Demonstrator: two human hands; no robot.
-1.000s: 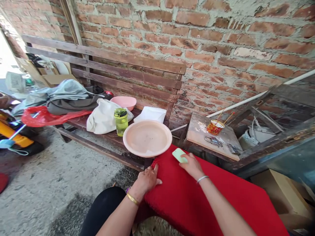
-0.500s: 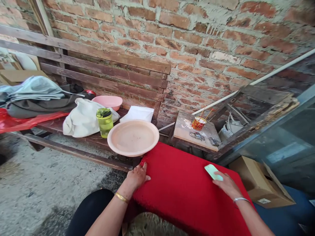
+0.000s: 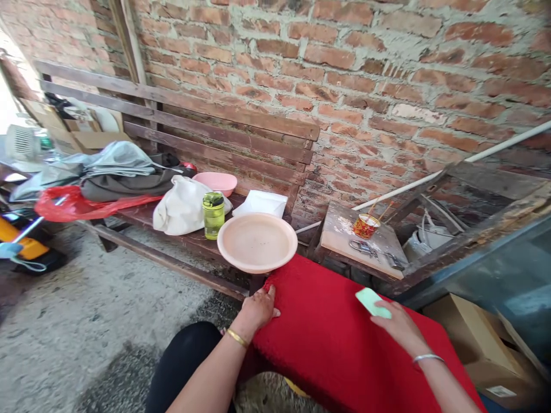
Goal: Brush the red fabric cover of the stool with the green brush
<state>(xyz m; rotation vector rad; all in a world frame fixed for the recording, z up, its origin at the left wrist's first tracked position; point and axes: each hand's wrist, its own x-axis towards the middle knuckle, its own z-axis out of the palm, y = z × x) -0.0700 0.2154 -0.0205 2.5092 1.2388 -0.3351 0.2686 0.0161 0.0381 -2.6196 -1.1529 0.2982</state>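
A red cloth covers the bench-like surface in front of me. My left hand rests on its near left edge, thumb and index finger apart. In my right hand is a flat, mint-green block with rounded corners, held against or just above the cloth; its underside is hidden, so its kind is unclear. Beyond my left hand a round pale pink basin sits where the cloth meets the wooden bench. A yellow-green water bottle stands upright beside it.
On the wooden bench lie a white bag, a pink bowl, a white packet and folded clothes. A small table holds a red-gold cup and a padlock. A cardboard box stands right.
The view has turned left, so the bench and basin appear farther right, and a fan and more items show at far left. Both hands keep nearly the same places on the cloth.
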